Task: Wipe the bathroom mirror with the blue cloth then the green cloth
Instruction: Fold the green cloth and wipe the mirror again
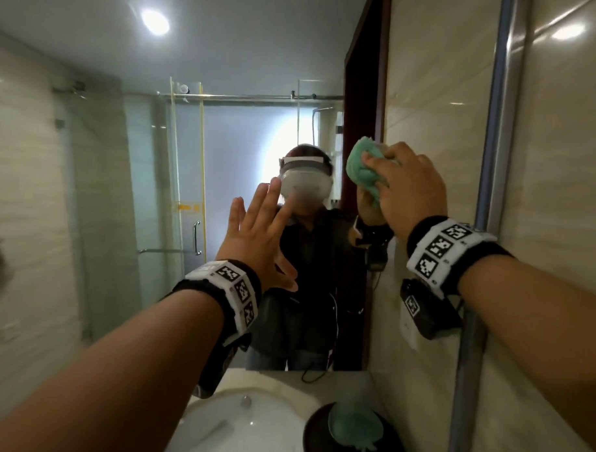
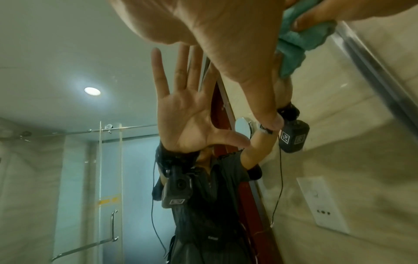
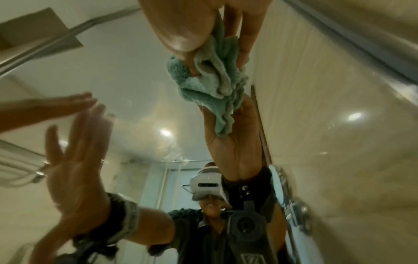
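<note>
Step 2, I'd say: right hand [image 1: 406,185] bunches the green cloth [image 1: 363,167] against the mirror [image 1: 227,71]; left hand [image 1: 255,238] flat, fingers spread, holding nothing. Next, sweep across.

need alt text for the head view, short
A right hand grips a bunched green cloth against a bathroom mirror near its metal-framed right edge. The left hand is spread open, fingers straight, at the glass.
</note>
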